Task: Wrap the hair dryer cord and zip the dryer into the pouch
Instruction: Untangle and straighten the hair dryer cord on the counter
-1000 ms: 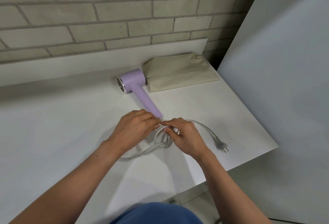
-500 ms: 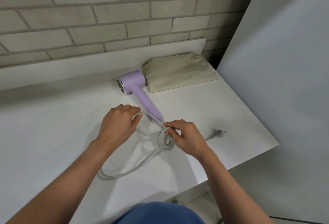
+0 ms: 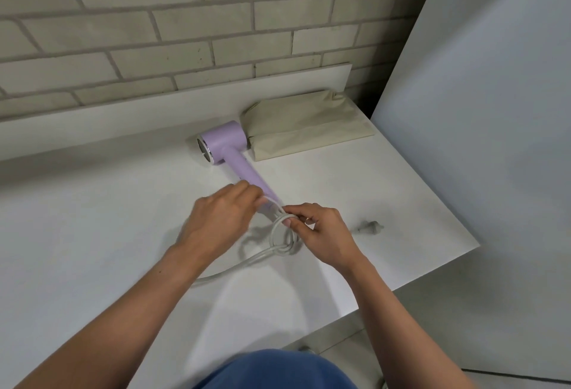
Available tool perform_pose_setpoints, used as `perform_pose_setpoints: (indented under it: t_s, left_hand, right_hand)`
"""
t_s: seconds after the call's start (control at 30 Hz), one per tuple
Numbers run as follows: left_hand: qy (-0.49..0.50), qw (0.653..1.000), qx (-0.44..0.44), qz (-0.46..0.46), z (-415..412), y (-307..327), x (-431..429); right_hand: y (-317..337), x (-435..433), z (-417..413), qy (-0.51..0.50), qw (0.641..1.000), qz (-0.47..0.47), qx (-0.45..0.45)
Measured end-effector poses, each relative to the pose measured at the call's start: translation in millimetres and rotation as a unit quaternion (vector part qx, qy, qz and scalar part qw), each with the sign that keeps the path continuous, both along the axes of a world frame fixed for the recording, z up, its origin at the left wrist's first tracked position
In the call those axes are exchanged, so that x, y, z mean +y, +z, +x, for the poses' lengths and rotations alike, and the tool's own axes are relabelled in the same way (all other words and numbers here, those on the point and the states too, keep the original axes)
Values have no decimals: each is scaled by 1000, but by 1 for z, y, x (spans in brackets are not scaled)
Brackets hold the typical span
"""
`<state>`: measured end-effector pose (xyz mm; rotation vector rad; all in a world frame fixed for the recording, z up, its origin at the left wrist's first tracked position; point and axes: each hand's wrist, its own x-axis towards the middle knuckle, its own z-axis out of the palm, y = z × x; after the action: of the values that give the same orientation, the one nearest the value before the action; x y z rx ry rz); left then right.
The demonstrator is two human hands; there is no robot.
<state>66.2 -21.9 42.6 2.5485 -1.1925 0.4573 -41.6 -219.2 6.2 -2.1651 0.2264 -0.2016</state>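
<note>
A lilac hair dryer (image 3: 230, 151) lies on the white table (image 3: 92, 218), its handle pointing toward me. Its white cord (image 3: 279, 242) is gathered in small loops at the handle's end. My right hand (image 3: 321, 239) pinches the top of those loops. My left hand (image 3: 221, 218) holds a strand of cord and brings it against the loops beside the handle. A slack length of cord trails left under my left forearm. The plug (image 3: 370, 228) lies on the table to the right. A beige fabric pouch (image 3: 306, 124) rests flat behind the dryer's head.
A brick wall (image 3: 185, 33) with a low white ledge runs along the back. A tall white panel (image 3: 494, 110) stands at the right. The table's right edge (image 3: 432, 268) slants close to my right arm, with floor below.
My left hand has swung back right with the cord strand to meet my right hand at the loops. The trailing slack on the left has shortened. The plug stays right of my right hand.
</note>
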Motion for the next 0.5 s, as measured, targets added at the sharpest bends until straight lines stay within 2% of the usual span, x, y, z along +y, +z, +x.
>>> perform_pose_setpoints:
  t_s: [0.13, 0.27, 0.37, 0.5]
  left_hand:
    - [81, 996, 40, -25, 19, 12, 9]
    - [105, 990, 89, 25, 23, 14, 10]
    - [83, 988, 121, 52, 23, 10, 7]
    - [-27, 996, 67, 44, 21, -2, 7]
  right_hand:
    - [-2, 0, -4, 0, 999, 2, 37]
    - [-1, 4, -3, 13, 999, -21, 22]
    - [-1, 2, -5, 24, 999, -29, 21]
    - [-1, 0, -6, 27, 999, -30, 2]
